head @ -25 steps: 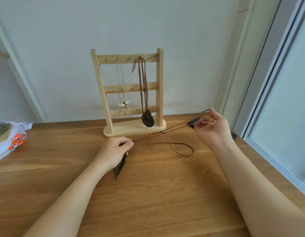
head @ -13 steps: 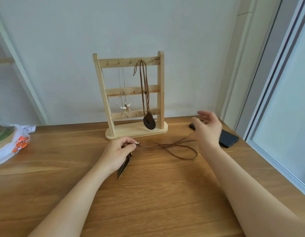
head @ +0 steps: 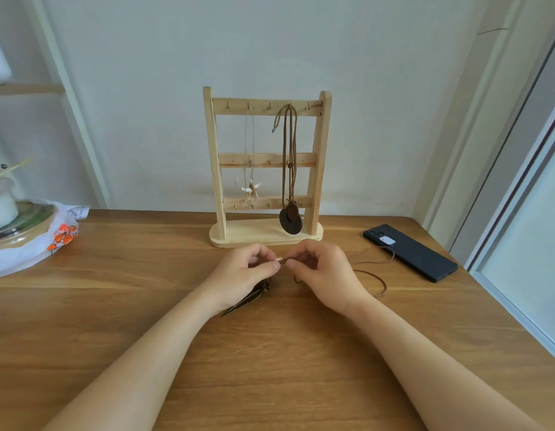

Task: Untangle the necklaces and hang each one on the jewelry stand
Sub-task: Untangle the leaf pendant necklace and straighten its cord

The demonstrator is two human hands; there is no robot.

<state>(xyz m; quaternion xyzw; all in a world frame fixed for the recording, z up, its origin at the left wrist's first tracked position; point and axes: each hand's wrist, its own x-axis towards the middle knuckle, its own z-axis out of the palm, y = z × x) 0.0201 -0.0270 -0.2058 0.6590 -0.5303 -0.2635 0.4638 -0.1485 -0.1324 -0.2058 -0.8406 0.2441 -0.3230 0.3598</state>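
Home room: wooden table (head: 270,353), phone (head: 413,253), plain wall, window frame at right.

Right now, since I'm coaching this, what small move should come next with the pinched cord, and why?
Probably draw left hand and right hand apart to open the spot they pinch: both hold the brown cord close together, its slack trails toward the phone, and the leaf pendant lies on the table, not on the stand.

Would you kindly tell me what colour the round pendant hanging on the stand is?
The round pendant is dark brown; the head view shows it.
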